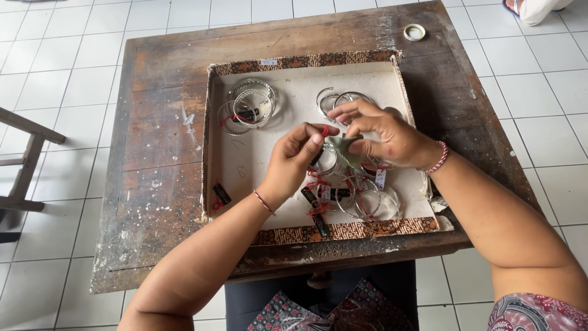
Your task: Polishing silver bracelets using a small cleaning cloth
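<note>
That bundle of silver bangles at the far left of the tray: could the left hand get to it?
Probably yes: the bangle bundle lies uncovered in the tray, nothing between it and the left hand.

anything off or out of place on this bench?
Minor only. One black tag with red string lies loose at the tray's left side, apart from the bangles, and a small round lid sits alone near the table's far corner. The tabletop is badly worn and paint-spattered. Nothing spilled.
</note>
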